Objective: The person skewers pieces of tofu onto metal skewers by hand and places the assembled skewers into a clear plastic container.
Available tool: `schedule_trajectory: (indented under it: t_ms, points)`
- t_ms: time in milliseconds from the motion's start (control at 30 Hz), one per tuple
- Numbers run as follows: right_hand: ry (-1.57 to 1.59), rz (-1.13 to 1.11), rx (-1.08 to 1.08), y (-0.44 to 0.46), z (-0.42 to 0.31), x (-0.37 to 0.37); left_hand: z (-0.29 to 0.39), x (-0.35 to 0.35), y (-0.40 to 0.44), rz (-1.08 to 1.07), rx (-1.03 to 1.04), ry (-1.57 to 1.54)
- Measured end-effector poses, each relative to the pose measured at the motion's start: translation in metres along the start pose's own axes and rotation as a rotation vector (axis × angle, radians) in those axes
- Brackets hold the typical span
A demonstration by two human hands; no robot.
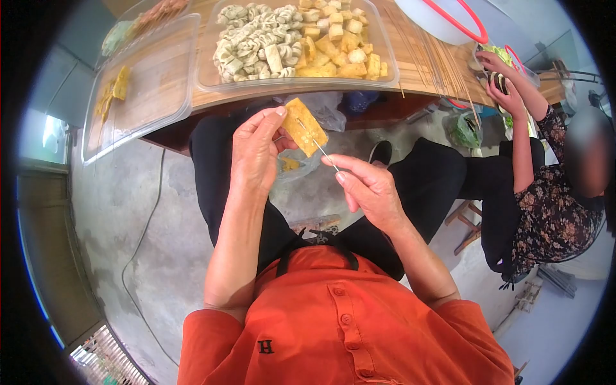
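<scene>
My left hand [255,144] pinches a flat yellow piece of tofu [298,119] by its left edge, above my lap. Between the fingertips of my right hand [371,187] is a thin skewer [326,154], whose far end runs into the tofu and shows on its face. A clear plastic bag [298,168] with yellow bits in it hangs or lies below my hands. On the table ahead, a clear tray [298,82] holds pale knotted tofu strips [253,48] on the left and golden fried tofu cubes [337,42] on the right.
A clear lid-like tray [144,96] with yellow skewered pieces [114,93] overhangs the table's left edge. Loose skewers [436,58] lie on the table's right. A person [552,192] sits at the right, hands over vegetables. A cable [151,221] crosses the floor.
</scene>
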State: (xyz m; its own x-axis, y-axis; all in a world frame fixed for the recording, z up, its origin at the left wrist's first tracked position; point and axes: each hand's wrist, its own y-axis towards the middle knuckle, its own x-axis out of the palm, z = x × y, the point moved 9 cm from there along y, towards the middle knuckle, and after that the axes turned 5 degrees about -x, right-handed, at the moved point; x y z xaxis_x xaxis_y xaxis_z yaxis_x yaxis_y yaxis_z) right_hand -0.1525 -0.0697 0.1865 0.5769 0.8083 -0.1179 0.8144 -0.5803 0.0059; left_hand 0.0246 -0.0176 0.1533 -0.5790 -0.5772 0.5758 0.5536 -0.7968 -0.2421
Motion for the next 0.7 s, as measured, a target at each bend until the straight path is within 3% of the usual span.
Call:
schedule_trajectory:
  t_ms: [467, 700]
  points:
    - [-0.035, -0.067, -0.058, 0.001, 0.012, -0.005, -0.011, 0.009, -0.003, -0.07, -0.185, -0.19]
    - [0.036, 0.021, -0.063, 0.004, 0.011, -0.007, -0.015, 0.018, -0.009, -0.117, -0.178, -0.132]
